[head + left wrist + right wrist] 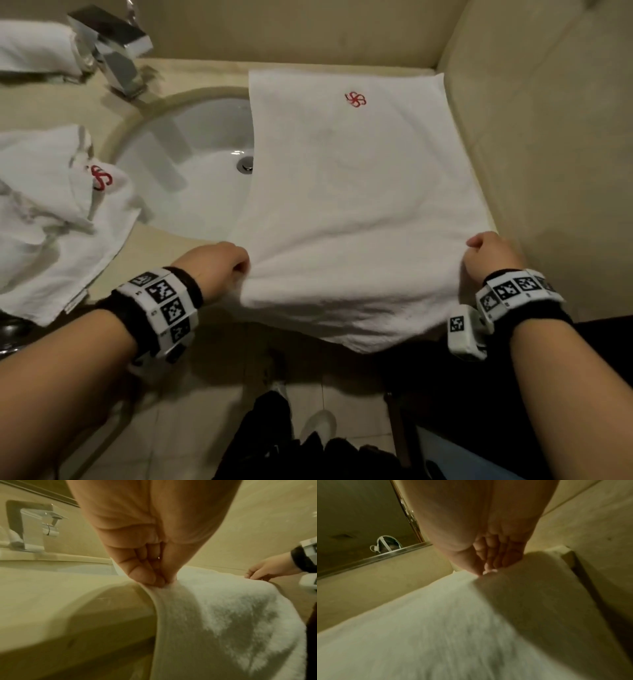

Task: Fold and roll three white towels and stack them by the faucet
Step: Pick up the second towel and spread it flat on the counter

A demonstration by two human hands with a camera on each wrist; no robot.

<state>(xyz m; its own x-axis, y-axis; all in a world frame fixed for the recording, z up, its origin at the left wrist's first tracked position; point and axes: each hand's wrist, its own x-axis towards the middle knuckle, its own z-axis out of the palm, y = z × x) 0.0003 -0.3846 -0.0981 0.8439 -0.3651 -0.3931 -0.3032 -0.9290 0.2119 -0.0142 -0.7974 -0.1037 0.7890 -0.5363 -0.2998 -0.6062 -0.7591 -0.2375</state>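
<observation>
spread towel (356, 192) lay on the counter (479, 161) right of the sink (191, 171), long axis running away from both grips: left hand (214, 263) and right hand (488, 255) each pinched a near side edge, equally close.

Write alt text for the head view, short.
Both hands, left and right, pinch the near edge of a white towel spread flat on the counter and over part of the sink. A crumpled towel lies left; a rolled towel sits beside the faucet.
</observation>
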